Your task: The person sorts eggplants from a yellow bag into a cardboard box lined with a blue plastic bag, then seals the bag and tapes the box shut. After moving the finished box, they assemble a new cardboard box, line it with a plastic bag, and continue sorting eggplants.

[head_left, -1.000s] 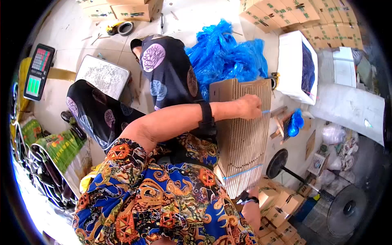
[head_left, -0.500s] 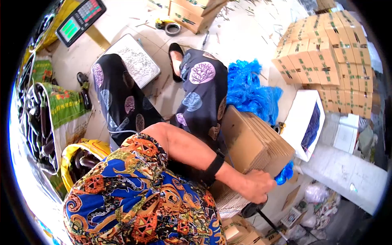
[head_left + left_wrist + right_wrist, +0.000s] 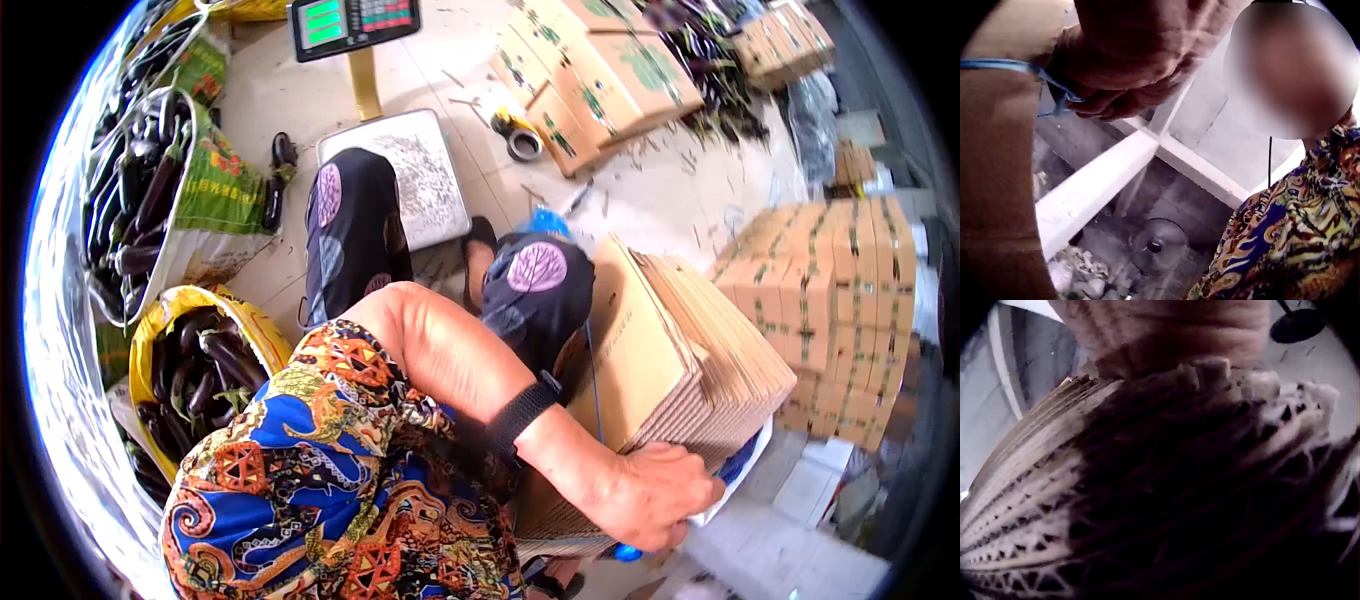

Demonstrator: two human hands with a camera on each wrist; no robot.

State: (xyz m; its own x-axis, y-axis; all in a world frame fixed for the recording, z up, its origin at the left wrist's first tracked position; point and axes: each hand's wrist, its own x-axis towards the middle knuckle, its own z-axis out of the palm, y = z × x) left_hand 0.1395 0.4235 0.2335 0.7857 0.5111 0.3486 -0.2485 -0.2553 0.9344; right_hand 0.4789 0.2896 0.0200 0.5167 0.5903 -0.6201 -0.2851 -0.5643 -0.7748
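Note:
A thick stack of flat cardboard [image 3: 640, 350] stands tilted beside the person's leg in the head view, with a blue strap [image 3: 596, 385] around it. My left hand [image 3: 660, 495] lies at the stack's lower right edge. The left wrist view shows the fingers of my left hand [image 3: 1129, 62] curled round the blue strap [image 3: 1004, 64], close against the cardboard [image 3: 997, 169]. In the right wrist view, the heel of my right hand [image 3: 1172, 334] is against the corrugated edges [image 3: 1016, 512] of the stack; its fingers are hidden.
A scale platform [image 3: 405, 175] is in front of the legs. Bags of eggplants, one a yellow bag [image 3: 275, 330], stand at left. Packed cartons [image 3: 600, 90] are ahead, more cartons [image 3: 830, 290] at right, with a tape roll [image 3: 524, 145] on the floor.
The head view has swung, bringing the scale and eggplant bags further in. The cardboard stack has tipped up from lying beside the leg, and my left hand has stayed at its edge.

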